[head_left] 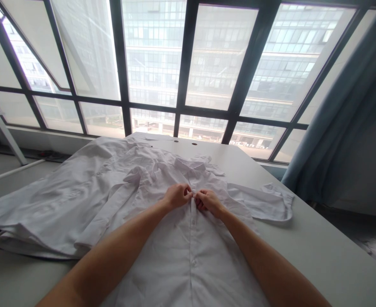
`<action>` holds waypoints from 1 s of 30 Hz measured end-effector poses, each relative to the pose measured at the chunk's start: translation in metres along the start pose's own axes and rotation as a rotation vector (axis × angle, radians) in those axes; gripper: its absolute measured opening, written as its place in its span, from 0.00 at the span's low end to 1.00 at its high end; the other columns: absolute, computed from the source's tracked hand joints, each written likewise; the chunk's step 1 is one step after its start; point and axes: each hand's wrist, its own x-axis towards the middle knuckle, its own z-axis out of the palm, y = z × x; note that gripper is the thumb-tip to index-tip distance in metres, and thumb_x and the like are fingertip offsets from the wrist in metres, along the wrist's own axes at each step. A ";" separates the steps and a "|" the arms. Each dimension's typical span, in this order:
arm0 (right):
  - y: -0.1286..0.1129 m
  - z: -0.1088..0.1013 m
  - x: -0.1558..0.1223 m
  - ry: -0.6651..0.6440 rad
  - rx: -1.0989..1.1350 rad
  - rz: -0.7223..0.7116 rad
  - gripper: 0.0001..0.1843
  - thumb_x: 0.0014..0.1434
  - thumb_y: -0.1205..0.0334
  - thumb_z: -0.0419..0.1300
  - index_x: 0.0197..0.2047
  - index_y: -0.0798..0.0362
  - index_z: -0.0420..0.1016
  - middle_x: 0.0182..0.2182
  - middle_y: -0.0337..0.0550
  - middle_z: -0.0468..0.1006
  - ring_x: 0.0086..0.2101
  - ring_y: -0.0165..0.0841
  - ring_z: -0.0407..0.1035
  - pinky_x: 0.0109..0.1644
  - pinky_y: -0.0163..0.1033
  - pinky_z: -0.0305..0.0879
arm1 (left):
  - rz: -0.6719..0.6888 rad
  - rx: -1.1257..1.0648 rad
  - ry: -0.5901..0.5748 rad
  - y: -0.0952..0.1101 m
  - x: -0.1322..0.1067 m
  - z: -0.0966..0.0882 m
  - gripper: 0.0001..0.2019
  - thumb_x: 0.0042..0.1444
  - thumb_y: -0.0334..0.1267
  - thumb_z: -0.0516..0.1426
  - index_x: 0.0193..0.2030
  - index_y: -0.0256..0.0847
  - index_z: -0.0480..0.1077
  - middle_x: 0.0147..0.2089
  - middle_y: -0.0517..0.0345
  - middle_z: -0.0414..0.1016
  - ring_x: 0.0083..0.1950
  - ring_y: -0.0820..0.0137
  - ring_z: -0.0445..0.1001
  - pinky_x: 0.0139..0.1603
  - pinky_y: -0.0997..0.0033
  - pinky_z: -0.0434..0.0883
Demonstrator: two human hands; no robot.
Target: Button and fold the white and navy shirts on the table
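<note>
A white button-up garment lies front side up on the white table, its collar at the far end and its button front running towards me. My left hand pinches the front edge at the upper chest. Right beside it, my right hand pinches the same spot from the other side, fingertips nearly touching. Whatever button sits between the fingers is hidden. Lower on the front, a small button shows. One sleeve stretches out to the right, its cuff near the table's edge.
More white clothing is heaped on the left, hanging towards the table's edge. The white table reaches to tall windows. A blue-grey curtain hangs at the right. A white metal frame stands at the far left.
</note>
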 end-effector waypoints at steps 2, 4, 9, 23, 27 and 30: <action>0.002 0.000 0.001 0.044 -0.073 -0.013 0.09 0.55 0.66 0.54 0.23 0.53 0.68 0.16 0.35 0.72 0.14 0.24 0.63 0.17 0.29 0.53 | 0.088 0.182 0.069 -0.001 -0.002 0.002 0.14 0.59 0.40 0.56 0.48 0.40 0.75 0.50 0.49 0.77 0.54 0.59 0.73 0.53 0.63 0.69; 0.003 -0.001 0.004 0.125 -0.187 -0.065 0.06 0.55 0.66 0.55 0.27 0.53 0.70 0.18 0.35 0.74 0.15 0.26 0.64 0.18 0.30 0.55 | 0.129 0.279 0.036 -0.003 -0.004 0.004 0.17 0.61 0.38 0.53 0.55 0.40 0.72 0.60 0.47 0.72 0.62 0.58 0.67 0.60 0.60 0.65; -0.011 -0.004 0.017 0.315 -0.649 -0.220 0.09 0.58 0.57 0.59 0.36 0.53 0.76 0.26 0.45 0.80 0.29 0.35 0.74 0.32 0.33 0.63 | 0.165 0.365 -0.075 -0.007 -0.002 0.008 0.20 0.65 0.40 0.49 0.61 0.43 0.68 0.68 0.49 0.64 0.67 0.59 0.61 0.65 0.55 0.59; -0.029 -0.011 0.071 0.232 -1.010 -0.103 0.05 0.49 0.63 0.66 0.30 0.54 0.81 0.35 0.55 0.83 0.41 0.44 0.77 0.42 0.39 0.67 | 0.110 0.389 -0.021 0.004 0.002 -0.001 0.16 0.64 0.41 0.50 0.49 0.40 0.76 0.53 0.45 0.76 0.56 0.53 0.71 0.57 0.53 0.66; -0.008 -0.019 0.067 0.303 -0.828 -0.155 0.09 0.55 0.62 0.59 0.29 0.54 0.80 0.31 0.50 0.82 0.35 0.38 0.76 0.38 0.36 0.65 | -0.003 0.367 -0.003 0.011 0.025 -0.005 0.17 0.65 0.41 0.50 0.43 0.37 0.79 0.49 0.40 0.78 0.53 0.53 0.74 0.54 0.57 0.69; 0.007 -0.023 0.067 0.351 -0.660 -0.196 0.10 0.56 0.61 0.57 0.31 0.54 0.79 0.28 0.46 0.81 0.31 0.35 0.74 0.35 0.34 0.63 | -0.124 0.276 -0.018 0.013 0.046 -0.004 0.14 0.62 0.42 0.55 0.42 0.37 0.80 0.48 0.40 0.79 0.52 0.53 0.76 0.52 0.61 0.70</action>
